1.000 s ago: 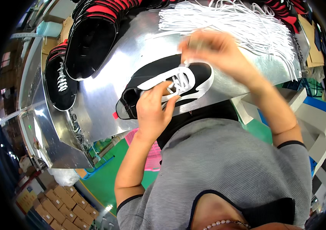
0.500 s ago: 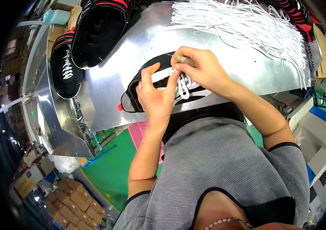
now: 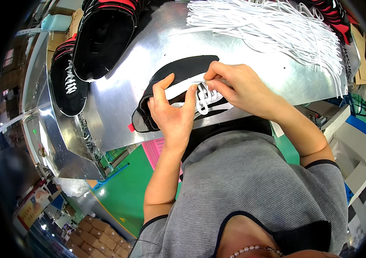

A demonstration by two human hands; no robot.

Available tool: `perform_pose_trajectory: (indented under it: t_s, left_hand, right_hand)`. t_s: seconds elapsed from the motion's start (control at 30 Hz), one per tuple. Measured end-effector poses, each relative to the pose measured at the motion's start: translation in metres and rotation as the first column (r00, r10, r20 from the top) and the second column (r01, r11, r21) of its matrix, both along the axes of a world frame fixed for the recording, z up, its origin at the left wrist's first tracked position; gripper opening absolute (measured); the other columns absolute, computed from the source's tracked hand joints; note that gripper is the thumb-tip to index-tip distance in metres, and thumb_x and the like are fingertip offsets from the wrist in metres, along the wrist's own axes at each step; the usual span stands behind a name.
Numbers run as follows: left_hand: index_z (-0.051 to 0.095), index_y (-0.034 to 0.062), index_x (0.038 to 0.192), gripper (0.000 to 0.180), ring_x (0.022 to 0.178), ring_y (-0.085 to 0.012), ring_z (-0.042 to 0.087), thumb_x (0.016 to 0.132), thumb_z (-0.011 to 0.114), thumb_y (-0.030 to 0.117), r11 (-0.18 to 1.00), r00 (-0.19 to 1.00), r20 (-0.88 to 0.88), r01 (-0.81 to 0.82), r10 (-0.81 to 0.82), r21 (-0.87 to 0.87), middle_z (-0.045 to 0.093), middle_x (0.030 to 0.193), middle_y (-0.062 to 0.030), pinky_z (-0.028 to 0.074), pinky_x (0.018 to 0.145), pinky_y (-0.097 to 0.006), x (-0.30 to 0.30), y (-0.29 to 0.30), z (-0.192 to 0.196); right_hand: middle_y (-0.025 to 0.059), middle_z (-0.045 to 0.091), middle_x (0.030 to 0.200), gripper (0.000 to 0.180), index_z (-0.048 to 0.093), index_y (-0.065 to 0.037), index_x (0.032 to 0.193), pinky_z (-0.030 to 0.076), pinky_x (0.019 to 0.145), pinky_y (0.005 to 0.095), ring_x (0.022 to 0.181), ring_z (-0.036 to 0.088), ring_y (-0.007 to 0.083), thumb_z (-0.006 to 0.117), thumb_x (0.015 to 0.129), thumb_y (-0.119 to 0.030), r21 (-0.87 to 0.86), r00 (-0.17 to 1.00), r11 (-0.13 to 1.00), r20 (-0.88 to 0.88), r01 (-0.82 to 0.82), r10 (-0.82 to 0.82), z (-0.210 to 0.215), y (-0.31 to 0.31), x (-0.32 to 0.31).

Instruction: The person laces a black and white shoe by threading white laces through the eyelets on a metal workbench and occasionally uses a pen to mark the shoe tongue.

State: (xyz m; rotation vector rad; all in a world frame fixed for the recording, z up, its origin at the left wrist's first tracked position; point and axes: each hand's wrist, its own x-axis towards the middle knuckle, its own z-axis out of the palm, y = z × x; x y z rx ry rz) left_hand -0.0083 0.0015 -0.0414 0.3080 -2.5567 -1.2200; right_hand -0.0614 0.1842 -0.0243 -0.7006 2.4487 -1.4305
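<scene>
A black shoe upper [image 3: 183, 68] with a white strip along its opening and a red tab at its heel lies on the metal tabletop before me. My left hand [image 3: 172, 114] grips its near side, thumb and index finger on either side of the white strip. White shoelace [image 3: 202, 103] runs in loops through the eyelets. Over the eyelets, my right hand [image 3: 243, 88] is closed in a pinch at the strip's end. The tan-handled tool in that hand is now mostly covered by the fingers; its tip is hidden.
A large heap of white laces [image 3: 269, 34] covers the far right of the metal table [image 3: 148, 56]. Stacked black-and-red shoe uppers [image 3: 101, 43] stand at the far left, beside a laced one [image 3: 67, 86]. A pink basket [image 3: 153, 150] is below the near edge.
My right hand has moved slightly right and down, and its fingers have folded over the tan handle that showed before. The shoe upper has shifted slightly left and down at its heel.
</scene>
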Motion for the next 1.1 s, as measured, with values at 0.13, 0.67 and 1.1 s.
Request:
perform_pose_trajectory:
  t_s: [0.13,0.67,1.1]
  left_hand:
    - [0.064,0.0027,0.113,0.044,0.093,-0.0271,0.061,0.075,0.082,0.015,1.000,0.999,-0.042,0.018,-0.017,0.023,0.069,0.104,-0.0106,0.045,0.084,-0.038,0.004,0.001,-0.003]
    - [0.049,-0.0013,0.129,0.050,0.099,-0.0188,0.064,0.082,0.068,-0.006,0.887,0.998,0.026,0.037,-0.055,0.460,0.063,0.112,-0.0145,0.052,0.087,-0.031,0.003,-0.005,0.012]
    - [0.045,0.0033,0.137,0.057,0.098,-0.0175,0.064,0.085,0.066,-0.006,0.686,0.896,0.278,0.039,-0.345,0.727,0.066,0.109,-0.0132,0.050,0.092,-0.031,0.001,-0.018,0.037]
  right_hand:
    - [0.0140,0.066,0.074,0.010,0.058,-0.003,0.092,0.049,0.061,0.0416,0.068,0.064,0.0337,0.061,0.090,-0.012,0.112,0.996,0.991,-0.044,-0.068,0.073,0.006,-0.002,-0.005]
    - [0.0073,0.064,0.078,0.018,0.063,-0.005,0.109,0.048,0.065,0.0288,0.068,0.060,0.0146,0.062,0.094,-0.014,0.045,0.991,0.993,0.073,0.105,-0.108,0.017,0.010,-0.008]
    - [-0.0013,0.061,0.069,0.020,0.070,-0.006,0.106,0.038,0.052,0.0208,0.057,0.048,0.0039,0.068,0.087,-0.004,-0.468,0.953,0.836,0.041,0.284,-0.301,-0.031,-0.017,0.008]
